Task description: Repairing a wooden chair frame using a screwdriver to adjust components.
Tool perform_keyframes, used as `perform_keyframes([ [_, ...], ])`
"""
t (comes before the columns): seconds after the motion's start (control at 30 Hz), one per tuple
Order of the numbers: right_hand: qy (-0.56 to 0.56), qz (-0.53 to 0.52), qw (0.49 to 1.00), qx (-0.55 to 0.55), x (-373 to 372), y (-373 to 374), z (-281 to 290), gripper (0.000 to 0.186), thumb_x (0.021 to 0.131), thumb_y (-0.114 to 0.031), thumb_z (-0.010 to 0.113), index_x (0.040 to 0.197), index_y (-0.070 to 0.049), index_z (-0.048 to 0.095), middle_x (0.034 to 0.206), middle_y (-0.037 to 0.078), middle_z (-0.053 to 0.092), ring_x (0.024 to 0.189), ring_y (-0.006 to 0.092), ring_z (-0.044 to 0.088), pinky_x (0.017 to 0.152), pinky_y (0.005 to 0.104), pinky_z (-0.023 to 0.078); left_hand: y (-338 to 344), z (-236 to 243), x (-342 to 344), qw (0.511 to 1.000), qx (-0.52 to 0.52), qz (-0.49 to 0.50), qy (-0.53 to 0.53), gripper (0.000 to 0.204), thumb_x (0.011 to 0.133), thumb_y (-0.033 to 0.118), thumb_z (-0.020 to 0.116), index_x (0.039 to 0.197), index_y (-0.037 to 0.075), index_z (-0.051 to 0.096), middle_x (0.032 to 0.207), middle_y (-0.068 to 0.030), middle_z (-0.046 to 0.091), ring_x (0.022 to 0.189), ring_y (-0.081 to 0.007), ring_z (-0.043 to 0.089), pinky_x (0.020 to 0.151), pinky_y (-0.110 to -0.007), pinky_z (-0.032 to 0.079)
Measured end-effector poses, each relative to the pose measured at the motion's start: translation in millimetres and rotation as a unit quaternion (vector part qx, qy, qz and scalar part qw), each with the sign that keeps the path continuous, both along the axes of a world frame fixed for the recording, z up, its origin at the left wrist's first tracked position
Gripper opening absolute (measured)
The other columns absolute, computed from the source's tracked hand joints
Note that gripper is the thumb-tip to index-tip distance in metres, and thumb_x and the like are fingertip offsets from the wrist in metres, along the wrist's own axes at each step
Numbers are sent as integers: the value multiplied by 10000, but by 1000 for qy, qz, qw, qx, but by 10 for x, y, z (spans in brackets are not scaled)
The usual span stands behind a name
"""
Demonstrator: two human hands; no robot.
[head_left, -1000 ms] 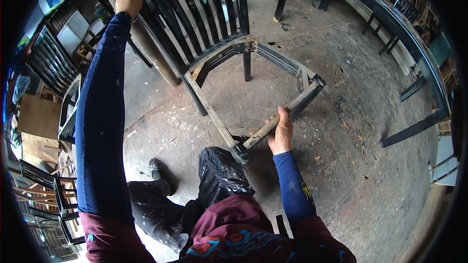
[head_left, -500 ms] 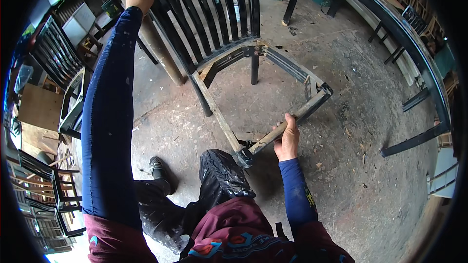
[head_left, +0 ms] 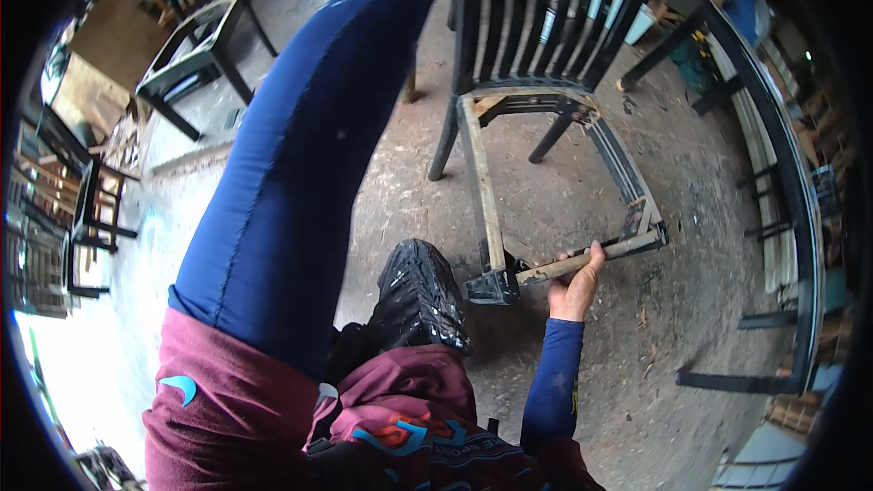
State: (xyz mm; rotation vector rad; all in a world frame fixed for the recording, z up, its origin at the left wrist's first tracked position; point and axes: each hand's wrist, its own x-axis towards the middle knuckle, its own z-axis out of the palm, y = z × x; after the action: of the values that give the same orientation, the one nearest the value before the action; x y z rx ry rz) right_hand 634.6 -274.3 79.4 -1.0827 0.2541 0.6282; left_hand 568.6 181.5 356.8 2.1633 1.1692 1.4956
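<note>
Concrete floor point(head_left: 605, 359) fills most of the view, scuffed, debris scattered on the right. Black frame point(head_left: 806, 218) curves down the right side, legs pointing inward. Chair point(head_left: 536, 86) sits upper centre-right, in front of the person, slatted back toward the top edge. Black back and legs; seat is an open frame, floor visible through it, bare wood along the rail tops. Can't tell if all its legs touch the floor.

Second chair point(head_left: 229, 20), also open-seated, stands upper left, well apart. Third chair point(head_left: 88, 195), dark, is at far left. Tan board point(head_left: 105, 50) leans between these two, near the left rim. Maroon shirt point(head_left: 409, 400) at the bottom; black paint-flecked trousers point(head_left: 423, 300), knee just beside the chair's near left corner.

Left sleeve point(head_left: 291, 155), blue, runs up to the top edge by the chair back; left hand out of view, can't tell its grip. Right sleeve point(head_left: 552, 382) comes up from below. Pale tub point(head_left: 641, 23) behind the chair back. Front rail point(head_left: 546, 270) of the chair is gripped by the right hand point(head_left: 575, 293), thumb on top, fingers curled mostly out of sight beneath.
</note>
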Motion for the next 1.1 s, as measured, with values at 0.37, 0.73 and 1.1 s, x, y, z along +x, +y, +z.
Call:
perform_keyframes([
  [0.37, 9, 14, 1000, -15, 9, 21, -32, 385, 860, -461, 685, 985, -149, 498, 798, 5, 539, 701, 157, 542, 688, 344, 496, -11, -32, -32, 999, -20, 22, -11, 608, 904, 249, 645, 1294, -67, 303, 1001, -314, 652, 973, -406, 668, 839, -442, 536],
  [0.73, -56, 45, 997, 39, -18, -63, -165, 443, 865, -482, 687, 1104, -149, 517, 895, 13, 569, 813, 164, 549, 767, 333, 458, 258, 28, 58, 957, -64, -7, 282, 471, 933, 428, 506, 1067, -20, 560, 1051, -231, 674, 955, -393, 656, 851, -439, 515],
  [1.1, -65, -3, 997, 39, 166, -149, -577, 670, 794, -521, 714, 1294, -143, 479, 1056, 46, 495, 989, 222, 471, 886, 456, 454, -58, -296, -99, 997, -72, -22, 12, 808, 860, 363, 671, 1369, -97, 245, 1101, -245, 654, 1019, -378, 646, 903, -420, 518],
])
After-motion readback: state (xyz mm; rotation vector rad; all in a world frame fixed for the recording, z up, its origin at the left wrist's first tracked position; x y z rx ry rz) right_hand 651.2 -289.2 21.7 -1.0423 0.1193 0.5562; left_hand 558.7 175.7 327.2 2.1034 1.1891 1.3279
